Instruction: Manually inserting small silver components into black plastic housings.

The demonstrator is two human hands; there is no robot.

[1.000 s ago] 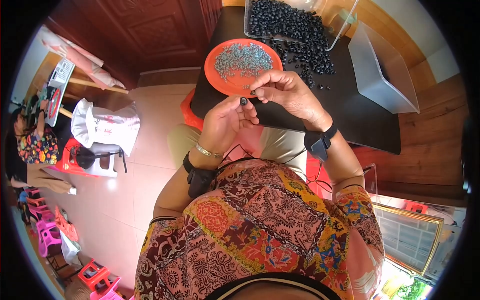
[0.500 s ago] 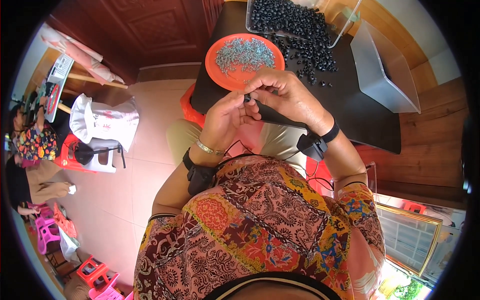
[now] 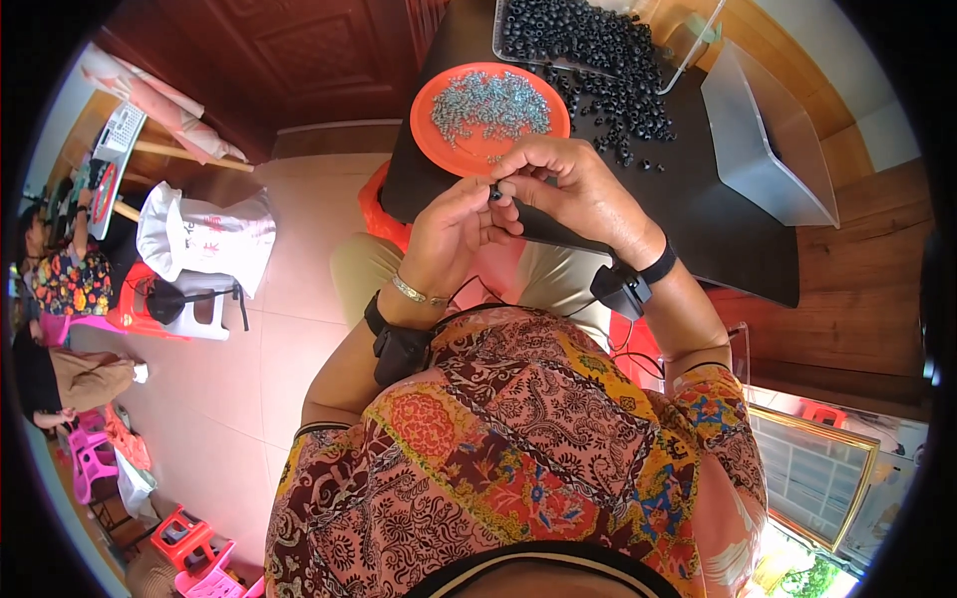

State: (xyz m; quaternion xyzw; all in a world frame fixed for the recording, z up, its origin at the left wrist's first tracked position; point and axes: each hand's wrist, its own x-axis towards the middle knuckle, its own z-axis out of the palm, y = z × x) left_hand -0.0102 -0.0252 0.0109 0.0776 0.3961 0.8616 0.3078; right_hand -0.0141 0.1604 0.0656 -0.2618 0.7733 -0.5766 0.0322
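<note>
Over the front edge of the black table, my two hands meet at a small black knob-like part [image 3: 495, 195]. Thumb and fingertips of my left hand [image 3: 451, 227] pinch this part, its other fingers loosely curled. My right hand [image 3: 578, 194] is closed from the other side, thumb and forefinger together at the top of the part. Whether a tiny metal piece sits between those fingertips is hidden. Just beyond them lies a round orange-red plate [image 3: 429, 135] holding many small silvery metal pieces [image 3: 488, 105].
Many black parts [image 3: 623, 110] are heaped on the table [image 3: 688, 204], spilling from a clear tray [image 3: 496, 40] at the back. A translucent bin [image 3: 753, 140] stands on the right. Leftward are a white sack [image 3: 219, 234], plastic stools [image 3: 184, 533] and other people [image 3: 75, 284].
My hands stay together at the black part with barely any movement. At the far left, a person in brown trousers has shifted slightly.
</note>
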